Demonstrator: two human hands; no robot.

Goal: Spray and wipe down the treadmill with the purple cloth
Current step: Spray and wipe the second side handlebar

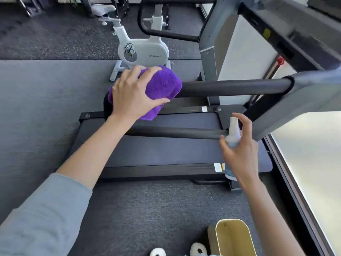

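Note:
The treadmill (166,152) lies across the middle of the view, its dark belt below two black padded handrails. My left hand (134,95) grips the purple cloth (162,85), which is wrapped over the free end of the far handrail (230,87). My right hand (239,152) holds a small white spray bottle (232,133) upright in front of the near handrail (175,133), with the index finger raised beside the nozzle. The console and grey uprights rise at the upper right.
A white exercise bike (142,50) stands on the dark floor behind the treadmill. A cream bin (234,237) and white rolls (198,250) sit near the bottom edge. A bright window ledge (310,163) runs along the right side.

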